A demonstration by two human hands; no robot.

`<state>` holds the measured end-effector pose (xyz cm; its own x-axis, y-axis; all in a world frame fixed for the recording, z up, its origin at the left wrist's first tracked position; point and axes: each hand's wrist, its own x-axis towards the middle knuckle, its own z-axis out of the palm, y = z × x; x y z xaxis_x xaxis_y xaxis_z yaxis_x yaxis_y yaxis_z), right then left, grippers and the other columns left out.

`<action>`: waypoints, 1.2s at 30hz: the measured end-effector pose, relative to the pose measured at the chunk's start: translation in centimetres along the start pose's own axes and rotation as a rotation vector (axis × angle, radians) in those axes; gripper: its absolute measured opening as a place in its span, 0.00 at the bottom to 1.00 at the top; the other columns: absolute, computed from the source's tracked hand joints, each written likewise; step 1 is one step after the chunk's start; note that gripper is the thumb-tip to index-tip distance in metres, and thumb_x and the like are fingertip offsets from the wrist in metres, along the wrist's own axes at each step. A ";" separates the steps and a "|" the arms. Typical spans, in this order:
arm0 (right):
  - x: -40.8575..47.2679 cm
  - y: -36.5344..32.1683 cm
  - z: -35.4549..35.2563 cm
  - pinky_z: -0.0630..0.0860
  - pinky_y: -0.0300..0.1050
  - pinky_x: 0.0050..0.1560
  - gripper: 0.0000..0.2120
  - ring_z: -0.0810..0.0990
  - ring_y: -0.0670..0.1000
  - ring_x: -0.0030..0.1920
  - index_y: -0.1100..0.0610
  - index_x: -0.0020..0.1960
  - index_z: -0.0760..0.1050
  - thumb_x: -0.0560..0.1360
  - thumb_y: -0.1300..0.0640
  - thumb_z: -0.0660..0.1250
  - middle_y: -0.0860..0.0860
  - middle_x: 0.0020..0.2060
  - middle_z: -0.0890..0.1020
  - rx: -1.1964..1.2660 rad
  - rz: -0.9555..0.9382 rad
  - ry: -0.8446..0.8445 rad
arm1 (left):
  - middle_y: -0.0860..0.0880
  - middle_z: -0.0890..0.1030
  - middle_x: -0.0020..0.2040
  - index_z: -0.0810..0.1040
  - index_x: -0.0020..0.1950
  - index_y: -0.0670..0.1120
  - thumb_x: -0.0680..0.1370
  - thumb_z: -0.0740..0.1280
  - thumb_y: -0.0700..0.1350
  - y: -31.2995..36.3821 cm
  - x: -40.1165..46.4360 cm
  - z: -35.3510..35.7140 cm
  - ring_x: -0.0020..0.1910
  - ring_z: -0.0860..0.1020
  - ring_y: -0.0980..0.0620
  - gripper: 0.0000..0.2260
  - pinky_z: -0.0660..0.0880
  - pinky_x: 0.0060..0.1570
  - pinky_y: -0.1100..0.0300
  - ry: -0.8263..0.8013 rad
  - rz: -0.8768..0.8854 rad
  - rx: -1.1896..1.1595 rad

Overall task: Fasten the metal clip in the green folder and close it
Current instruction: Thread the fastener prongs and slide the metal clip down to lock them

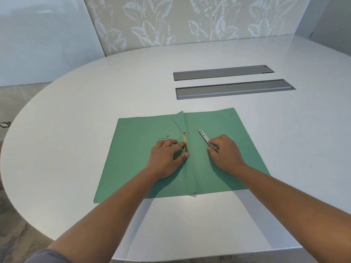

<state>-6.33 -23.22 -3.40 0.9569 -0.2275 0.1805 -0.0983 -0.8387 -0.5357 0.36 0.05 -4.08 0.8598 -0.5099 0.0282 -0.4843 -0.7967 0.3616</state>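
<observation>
2 bare forearms enter from the lower edge, each ending in a bare hand: left hand (167,158), right hand (226,154). No rings or watch show. A grey-blue sleeve (47,256) covers the left upper arm.

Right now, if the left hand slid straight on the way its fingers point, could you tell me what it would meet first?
The left hand points right and slightly away, its fingertips already at the brass clip bar beside the folder fold. It would likely push into that bar first, then cross the fold; depth is hard to judge.
</observation>
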 end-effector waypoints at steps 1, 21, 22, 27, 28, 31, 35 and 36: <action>0.3 -0.2 -0.3 0.77 0.52 0.49 0.08 0.79 0.59 0.46 0.60 0.50 0.83 0.76 0.57 0.69 0.57 0.47 0.80 0.001 0.021 -0.021 | 0.54 0.72 0.71 0.70 0.74 0.61 0.78 0.61 0.65 0.1 0.4 -0.5 0.73 0.62 0.45 0.25 0.61 0.71 0.46 -0.035 -0.028 -0.049; 2.8 -1.2 -1.1 0.76 0.47 0.43 0.08 0.80 0.55 0.44 0.52 0.50 0.81 0.73 0.60 0.66 0.49 0.42 0.82 0.082 0.277 -0.095 | 0.49 0.83 0.56 0.77 0.66 0.43 0.80 0.65 0.37 2.4 5.4 -0.4 0.53 0.81 0.54 0.14 0.76 0.60 0.59 0.300 -0.182 -0.835; 2.9 -1.2 -1.1 0.75 0.46 0.42 0.08 0.80 0.54 0.44 0.52 0.49 0.81 0.73 0.60 0.65 0.48 0.42 0.82 0.088 0.282 -0.100 | 0.49 0.84 0.54 0.78 0.64 0.42 0.80 0.66 0.38 2.7 5.5 -0.1 0.52 0.82 0.54 0.12 0.77 0.59 0.60 0.323 -0.178 -0.861; 3.3 -1.2 -1.2 0.77 0.48 0.41 0.10 0.81 0.53 0.41 0.49 0.45 0.81 0.73 0.61 0.64 0.47 0.39 0.82 0.156 0.331 -0.154 | 0.47 0.86 0.47 0.84 0.57 0.42 0.82 0.66 0.41 3.0 5.5 0.9 0.43 0.81 0.56 0.08 0.79 0.52 0.60 0.372 -0.177 -0.945; 3.5 -1.4 -1.2 0.78 0.48 0.40 0.09 0.82 0.52 0.39 0.50 0.44 0.82 0.73 0.61 0.65 0.48 0.38 0.83 0.208 0.344 -0.163 | 0.49 0.85 0.45 0.84 0.57 0.42 0.82 0.66 0.41 3.0 5.5 1.0 0.41 0.80 0.58 0.09 0.78 0.50 0.62 0.366 -0.167 -0.939; 3.9 -2.5 -0.9 0.76 0.45 0.34 0.09 0.81 0.50 0.34 0.51 0.41 0.83 0.74 0.61 0.66 0.49 0.35 0.84 0.381 0.346 -0.151 | 0.52 0.82 0.39 0.85 0.56 0.43 0.82 0.65 0.41 3.1 5.6 1.2 0.35 0.76 0.58 0.09 0.74 0.41 0.64 0.344 -0.125 -0.888; 3.7 -3.7 -0.2 0.80 0.48 0.33 0.09 0.82 0.51 0.35 0.50 0.42 0.82 0.76 0.60 0.65 0.50 0.36 0.84 0.358 0.318 -0.104 | 0.51 0.83 0.41 0.85 0.55 0.42 0.82 0.65 0.41 3.0 5.6 1.3 0.37 0.77 0.57 0.09 0.74 0.42 0.66 0.359 -0.116 -0.876; 3.6 -3.7 -0.1 0.81 0.50 0.35 0.09 0.82 0.52 0.36 0.50 0.43 0.81 0.76 0.60 0.65 0.49 0.37 0.84 0.331 0.320 -0.082 | 0.51 0.83 0.41 0.85 0.55 0.42 0.82 0.65 0.41 2.9 5.6 1.2 0.37 0.77 0.57 0.09 0.74 0.42 0.67 0.358 -0.112 -0.881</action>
<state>-2.54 -21.00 -0.69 0.9122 -0.3984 -0.0953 -0.3127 -0.5267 -0.7904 3.53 -5.49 -4.04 0.9628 -0.2002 0.1815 -0.2263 -0.2301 0.9465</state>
